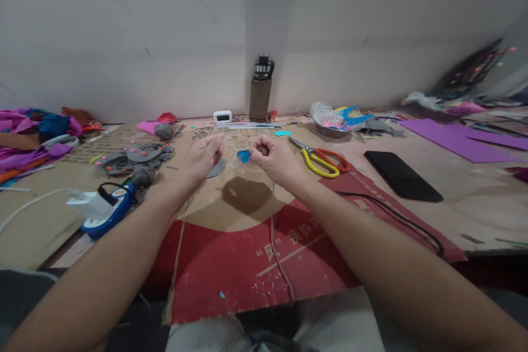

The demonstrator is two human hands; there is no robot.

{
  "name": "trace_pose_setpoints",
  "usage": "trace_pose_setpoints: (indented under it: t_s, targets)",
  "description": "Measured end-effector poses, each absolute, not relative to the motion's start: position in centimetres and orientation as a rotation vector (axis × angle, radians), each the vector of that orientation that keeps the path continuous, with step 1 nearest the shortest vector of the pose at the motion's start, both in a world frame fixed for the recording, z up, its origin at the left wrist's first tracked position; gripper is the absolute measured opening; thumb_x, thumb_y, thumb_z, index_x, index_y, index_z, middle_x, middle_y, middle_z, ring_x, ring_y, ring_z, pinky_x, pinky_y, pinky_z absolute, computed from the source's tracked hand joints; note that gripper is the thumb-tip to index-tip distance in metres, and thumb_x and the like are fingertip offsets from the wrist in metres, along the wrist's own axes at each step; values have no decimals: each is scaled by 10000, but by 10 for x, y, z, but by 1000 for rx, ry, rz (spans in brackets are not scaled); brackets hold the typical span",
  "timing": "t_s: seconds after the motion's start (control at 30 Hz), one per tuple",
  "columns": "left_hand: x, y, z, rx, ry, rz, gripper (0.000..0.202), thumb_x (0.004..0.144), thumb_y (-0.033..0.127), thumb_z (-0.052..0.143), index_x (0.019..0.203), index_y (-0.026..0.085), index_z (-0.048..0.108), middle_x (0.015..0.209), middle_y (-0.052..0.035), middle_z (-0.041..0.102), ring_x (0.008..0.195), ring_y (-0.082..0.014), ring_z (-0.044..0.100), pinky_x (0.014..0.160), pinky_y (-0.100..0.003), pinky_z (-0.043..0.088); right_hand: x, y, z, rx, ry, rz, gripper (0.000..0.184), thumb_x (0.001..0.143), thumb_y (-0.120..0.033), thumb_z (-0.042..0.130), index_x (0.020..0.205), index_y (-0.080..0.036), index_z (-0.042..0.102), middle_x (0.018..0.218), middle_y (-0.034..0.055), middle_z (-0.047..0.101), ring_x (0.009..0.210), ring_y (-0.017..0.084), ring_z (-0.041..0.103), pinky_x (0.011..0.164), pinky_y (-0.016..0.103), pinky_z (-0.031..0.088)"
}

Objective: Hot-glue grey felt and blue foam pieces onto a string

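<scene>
Above a cardboard sheet (225, 275) on the tabletop (466, 192), the right hand (274, 158) pinches a blue heart (243, 156) between closed fingers. The left hand (203, 157), fingers curled, hangs nearby; its grip cannot be told. Scissors (320, 164) lie beyond the right hand.

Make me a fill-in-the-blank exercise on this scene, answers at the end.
1. The right hand holds a small blue piece shaped like a ____.
2. The scissors have one orange handle and one ____ handle.
3. The phone lies to the ____ of the scissors.
4. The small device left of the bottle has a ____ casing.

Missing words: heart; yellow; right; white
</scene>
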State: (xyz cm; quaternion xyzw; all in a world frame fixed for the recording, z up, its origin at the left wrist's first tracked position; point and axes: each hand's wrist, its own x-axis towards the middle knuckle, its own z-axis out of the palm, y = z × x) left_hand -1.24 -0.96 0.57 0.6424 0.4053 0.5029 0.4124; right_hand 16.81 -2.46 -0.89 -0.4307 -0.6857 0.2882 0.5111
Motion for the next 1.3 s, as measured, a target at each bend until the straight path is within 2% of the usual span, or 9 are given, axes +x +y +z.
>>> trace_pose_setpoints:
  t_s: [0.07, 0.13, 0.23, 0.33, 0.47, 0.7, 0.97, 1.17, 1.3]
  targets:
    - [-13, -10, 7, 1741, 1152, 1231, 459, 842, 470, 528, 492, 186, 439, 461, 33, 359, 431, -85, 315, 455, -239, 273, 168, -24, -10, -1032, -1662, 693, 97, 726, -201, 527, 644, -187, 477, 573, -70, 391, 529, 70, 322, 525, 244, 268]
    - [-14, -9, 8, 1881, 1268, 1166, 382, 826, 416, 555, 529, 178, 519, 511, 16, 474, 487, -103, 411, 520, -247, 342, 169, -24, -11, -1023, -1684, 690, 78, 725, -207, 520, 658, -185, 487, 577, -67, 402, 533, 72, 332, 527, 240, 273]
    - [-14, -10, 11, 2096, 1330, 1084, 173, 799, 306, 582, 764, 173, 688, 788, -28, 676, 731, -156, 578, 720, -280, 431, 170, -23, -13, -1028, -1730, 664, 62, 728, -226, 515, 682, -186, 503, 582, -61, 417, 540, 78, 354, 528, 238, 276]
    - [-14, -12, 13, 2208, 1334, 1073, 233, 832, 288, 544, 940, 184, 722, 962, -51, 708, 878, -179, 608, 810, -298, 441, 170, -23, -14, -1050, -1779, 617, 72, 737, -242, 517, 690, -188, 511, 594, -51, 438, 560, 86, 375, 543, 240, 284]
    - [-13, -17, 15, 2299, 1235, 1108, 248, 845, 307, 548, 961, 193, 736, 958, -54, 712, 863, -166, 615, 787, -272, 452, 172, -25, -13, -1076, -1845, 556, 85, 752, -253, 524, 697, -189, 520, 619, -36, 481, 581, 94, 401, 561, 246, 294]
    - [-11, -18, 11, 2232, 1154, 855, 265, 816, 312, 573, 982, 181, 733, 791, -42, 712, 633, -125, 587, 593, -234, 427, 170, -28, -11, -1125, -1938, 409, 67, 764, -220, 519, 704, -192, 530, 647, -15, 532, 597, 105, 443, 576, 255, 306]
    - [-10, -26, 17, 2224, 1225, 752, 222, 798, 320, 566, 832, 180, 735, 637, -14, 670, 510, -94, 526, 488, -200, 368, 171, -28, -11, -1092, -1984, 424, 75, 789, -233, 531, 728, -190, 543, 654, -16, 533, 596, 103, 433, 577, 249, 312]
    - [-7, -32, 23, 2094, 1250, 750, 179, 772, 293, 592, 751, 156, 704, 597, -22, 658, 498, -92, 543, 456, -180, 368, 171, -30, -9, -1097, -2052, 326, 106, 826, -238, 531, 730, -194, 534, 678, -7, 536, 622, 115, 438, 603, 262, 316]
    - [-6, -31, 25, 2039, 1321, 783, 178, 764, 302, 605, 759, 148, 695, 595, -26, 662, 468, -82, 507, 434, -180, 349, 170, -32, -9, -1057, -2014, 349, 77, 873, -255, 511, 834, -196, 539, 732, 1, 538, 660, 128, 450, 628, 270, 333]
